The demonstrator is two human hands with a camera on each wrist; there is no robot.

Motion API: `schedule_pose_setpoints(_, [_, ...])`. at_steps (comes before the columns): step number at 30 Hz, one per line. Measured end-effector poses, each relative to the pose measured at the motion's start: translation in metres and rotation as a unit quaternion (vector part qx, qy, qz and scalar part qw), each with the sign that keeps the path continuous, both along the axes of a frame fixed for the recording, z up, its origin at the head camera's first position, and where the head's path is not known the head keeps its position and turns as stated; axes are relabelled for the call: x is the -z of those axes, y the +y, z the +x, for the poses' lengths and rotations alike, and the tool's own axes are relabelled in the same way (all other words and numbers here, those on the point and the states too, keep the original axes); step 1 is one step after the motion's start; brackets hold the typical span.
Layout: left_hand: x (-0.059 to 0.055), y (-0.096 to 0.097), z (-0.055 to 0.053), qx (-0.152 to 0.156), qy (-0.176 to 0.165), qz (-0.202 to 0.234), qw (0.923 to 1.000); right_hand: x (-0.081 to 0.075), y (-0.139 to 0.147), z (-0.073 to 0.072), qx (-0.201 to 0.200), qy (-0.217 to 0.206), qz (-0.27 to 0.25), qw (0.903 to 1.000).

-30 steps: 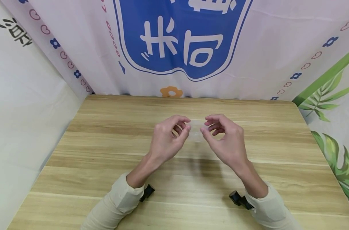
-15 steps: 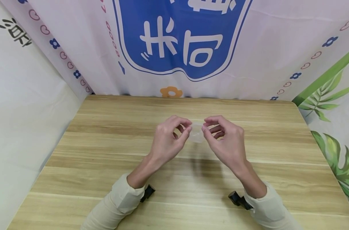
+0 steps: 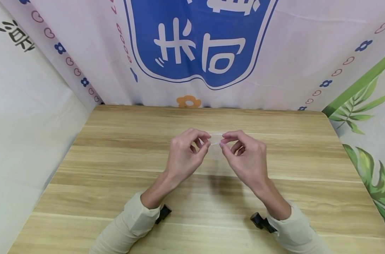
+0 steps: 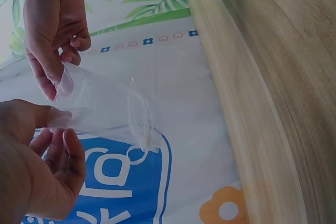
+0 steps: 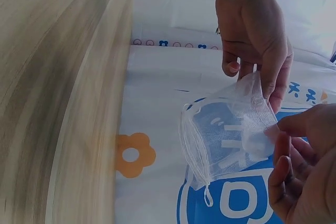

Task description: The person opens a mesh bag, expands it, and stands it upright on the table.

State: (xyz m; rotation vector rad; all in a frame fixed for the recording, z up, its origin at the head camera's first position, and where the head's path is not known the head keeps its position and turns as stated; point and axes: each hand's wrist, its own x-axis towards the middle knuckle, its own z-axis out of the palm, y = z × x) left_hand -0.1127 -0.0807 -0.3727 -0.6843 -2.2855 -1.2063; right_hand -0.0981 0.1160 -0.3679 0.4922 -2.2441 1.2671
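Note:
Between both hands, above the table, a small sheer white mesh drawstring pouch point(image 5: 226, 129) hangs from its upper end. My left hand point(image 3: 186, 151) pinches one upper corner between thumb and fingers. The opposite corner is pinched by my right hand point(image 3: 248, 155). From the head, two thin pale edges of the pouch stretch between the fingertips. In the left wrist view the white drawstring point(image 4: 139, 119) runs across the lower end, with a small loop point(image 4: 137, 155) dangling. The mesh is see-through, and nothing shows inside it.
The wood-grain table point(image 3: 116, 197) spreads beneath both hands, with their shadow on it. Behind its far edge hangs a printed curtain point(image 3: 291, 53) with a blue emblem. White cloth point(image 3: 27, 123) hangs on the left, leaf-patterned cloth point(image 3: 370, 141) on the right.
My right hand has shifted slightly left and down, bringing the fingertips closer together. The pouch's upper edge now shows as two separate lines. My left hand stays nearly in place.

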Motion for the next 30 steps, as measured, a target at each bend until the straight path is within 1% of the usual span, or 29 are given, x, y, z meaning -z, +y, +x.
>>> schedule_pose_setpoints(3, [-0.0002, -0.0001, -0.0001, 0.002, -0.004, 0.002, 1.0000, -0.0006, 0.0012, -0.0005, 0.012, 0.008, -0.005, 0.9999])
schedule_pose_setpoints(6, [-0.0009, -0.0002, 0.0004, 0.004, -0.012, -0.001, 0.9999, -0.0007, 0.0033, -0.0021, 0.031, 0.019, -0.021, 0.9991])
schedule_pose_setpoints(10, [-0.0023, 0.0004, 0.0017, 0.005, -0.039, -0.013, 0.9991, -0.0016, 0.0045, -0.0041, 0.048, 0.035, -0.052, 0.9969])
schedule_pose_setpoints(13, [-0.0026, 0.0011, 0.0023, 0.009, -0.063, -0.006, 0.9980, -0.0025, 0.0039, -0.0048, 0.047, 0.048, -0.068, 0.9954])
schedule_pose_setpoints(16, [-0.0015, 0.0017, 0.0021, 0.015, -0.073, 0.016, 0.9971, -0.0025, 0.0032, -0.0051, 0.039, 0.055, -0.075, 0.9949])
schedule_pose_setpoints(18, [-0.0011, 0.0021, 0.0020, 0.016, -0.069, 0.034, 0.9969, -0.0017, 0.0028, -0.0051, 0.033, 0.057, -0.074, 0.9951])
schedule_pose_setpoints(22, [-0.0001, 0.0025, 0.0016, 0.015, -0.050, 0.061, 0.9968, 0.0000, 0.0010, -0.0057, 0.022, 0.060, -0.070, 0.9955])
schedule_pose_setpoints(30, [-0.0003, 0.0028, 0.0007, 0.012, -0.021, 0.085, 0.9961, 0.0013, -0.0015, -0.0054, -0.002, 0.061, -0.050, 0.9969])
